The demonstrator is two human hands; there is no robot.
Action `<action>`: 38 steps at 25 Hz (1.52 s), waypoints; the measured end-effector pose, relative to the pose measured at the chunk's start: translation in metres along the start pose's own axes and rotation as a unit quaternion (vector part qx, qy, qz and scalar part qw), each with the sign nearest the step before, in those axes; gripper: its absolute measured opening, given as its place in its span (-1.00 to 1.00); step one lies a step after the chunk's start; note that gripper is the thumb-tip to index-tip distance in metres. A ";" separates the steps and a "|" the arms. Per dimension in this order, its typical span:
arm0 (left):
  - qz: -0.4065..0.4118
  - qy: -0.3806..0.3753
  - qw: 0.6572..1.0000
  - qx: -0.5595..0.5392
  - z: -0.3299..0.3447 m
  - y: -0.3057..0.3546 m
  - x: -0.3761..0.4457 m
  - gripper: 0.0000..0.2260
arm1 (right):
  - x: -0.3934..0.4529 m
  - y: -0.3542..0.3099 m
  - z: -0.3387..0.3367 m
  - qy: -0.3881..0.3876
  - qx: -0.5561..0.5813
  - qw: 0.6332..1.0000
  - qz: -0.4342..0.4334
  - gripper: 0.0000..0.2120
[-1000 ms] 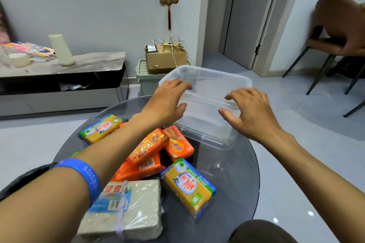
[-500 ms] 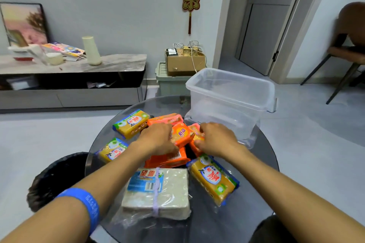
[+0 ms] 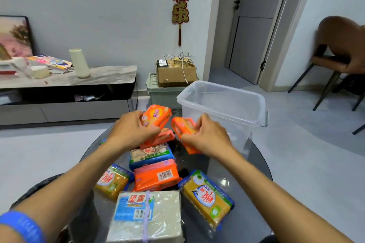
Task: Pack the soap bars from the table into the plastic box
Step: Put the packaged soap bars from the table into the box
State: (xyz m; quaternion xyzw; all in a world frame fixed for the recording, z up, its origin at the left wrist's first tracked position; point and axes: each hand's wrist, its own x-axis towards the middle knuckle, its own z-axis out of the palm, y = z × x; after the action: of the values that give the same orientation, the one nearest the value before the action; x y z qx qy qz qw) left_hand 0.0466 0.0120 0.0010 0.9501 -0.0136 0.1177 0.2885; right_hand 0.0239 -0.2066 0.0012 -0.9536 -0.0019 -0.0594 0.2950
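Note:
My left hand grips an orange soap bar, lifted above the pile. My right hand grips a second orange soap bar, held just left of the clear plastic box, which stands empty at the table's far right. Several wrapped bars lie on the round glass table: a blue-and-white one, an orange one, two yellow ones, and a large white pack nearest me. One more orange bar sits under my left hand.
A dark bin stands left of the table. Beyond are a low grey cabinet, a green crate with a cardboard box, and a brown chair at the right. Grey floor surrounds the table.
Both hands went from the box down to the pile, each closed on an orange soap bar and lifted it toward the box. The camera view shifted right and closer.

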 end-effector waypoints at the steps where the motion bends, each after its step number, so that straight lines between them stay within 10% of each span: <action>1: -0.003 0.009 1.000 -0.016 -0.007 0.008 0.007 -0.65 | 0.002 -0.004 -0.022 0.019 0.036 0.999 0.001 -0.49; 7: 0.004 0.012 0.998 -0.054 -0.017 0.089 0.070 -0.65 | 0.056 0.012 -0.128 0.104 0.080 0.990 0.046 -0.58; 12: 0.015 -0.083 0.994 0.065 0.024 0.155 0.134 -0.59 | 0.115 0.046 -0.119 -0.007 0.088 0.985 0.149 -0.57; 19: -0.018 -0.353 0.895 0.272 0.121 0.158 0.164 -0.63 | 0.149 0.077 -0.051 -0.196 -0.099 0.960 0.173 -0.74; 24: -0.009 -0.367 0.880 0.302 0.133 0.145 0.170 -0.75 | 0.145 0.071 -0.045 -0.320 -0.078 0.931 0.160 -0.82; 28: 0.037 -0.345 0.877 0.332 0.132 0.140 0.166 -0.73 | 0.144 0.069 -0.043 -0.333 -0.029 0.930 0.153 -0.83; 31: 0.104 -0.222 0.936 0.251 0.122 0.142 0.162 -0.77 | 0.145 0.069 -0.045 -0.346 -0.058 0.927 0.132 -0.80; 38: 0.164 -0.056 0.983 0.060 0.014 0.107 0.123 -0.88 | 0.127 0.038 -0.078 -0.110 -0.080 0.990 0.043 -0.83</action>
State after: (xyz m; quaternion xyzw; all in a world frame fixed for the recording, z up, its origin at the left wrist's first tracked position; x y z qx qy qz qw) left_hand 0.1594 -0.0794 0.0761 0.9556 -0.1785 0.1110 0.2066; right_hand 0.1425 -0.2858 0.0578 -0.9740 0.0115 0.0588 0.2184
